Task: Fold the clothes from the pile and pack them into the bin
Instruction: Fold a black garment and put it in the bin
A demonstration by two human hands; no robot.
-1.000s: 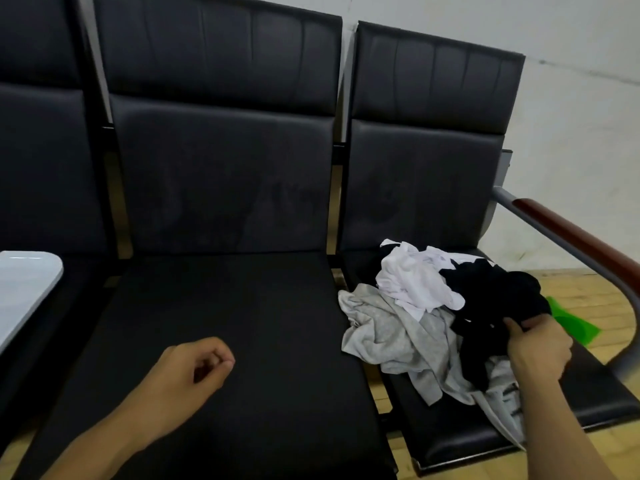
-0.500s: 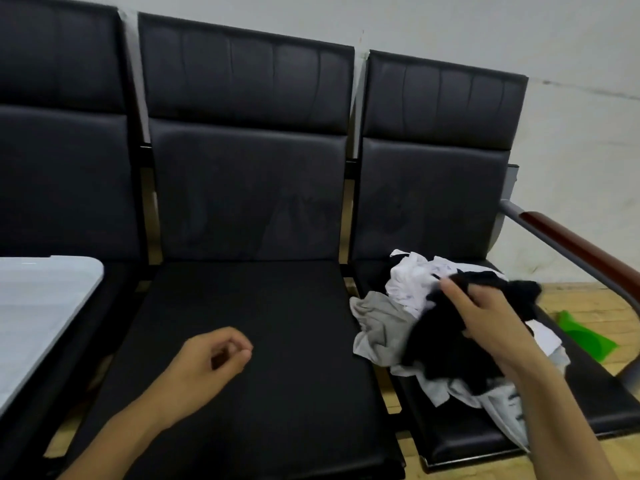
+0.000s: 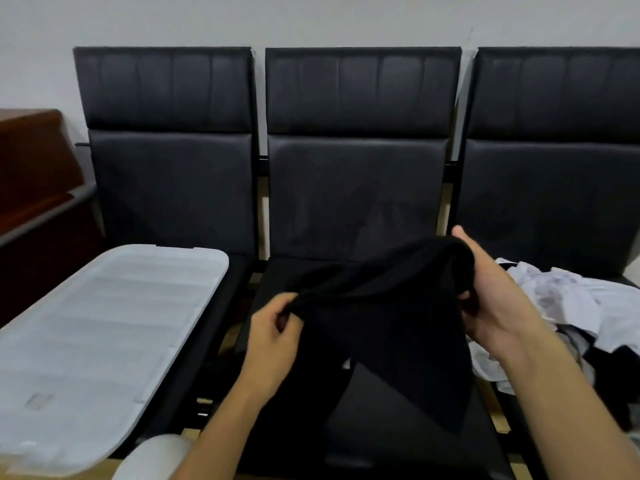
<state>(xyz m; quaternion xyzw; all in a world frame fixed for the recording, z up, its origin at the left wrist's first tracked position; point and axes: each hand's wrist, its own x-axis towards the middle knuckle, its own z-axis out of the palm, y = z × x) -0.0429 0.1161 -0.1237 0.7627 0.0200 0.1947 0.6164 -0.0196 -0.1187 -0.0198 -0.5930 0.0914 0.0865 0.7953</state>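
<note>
A black garment hangs in the air over the middle seat, stretched between both hands. My left hand pinches its left edge. My right hand grips the bunched fabric at its upper right. The pile of clothes, white, grey and black, lies crumpled on the right seat. A white bin lid with ribbed surface covers the left seat; the bin under it is hidden.
Three joined black padded seats stand against a pale wall. A brown wooden piece of furniture is at the far left. A pale rounded object shows at the bottom edge.
My right hand lifted the black garment off the pile and carried it left over the middle seat. My left hand rose and took hold of its edge. The view turned left.
</note>
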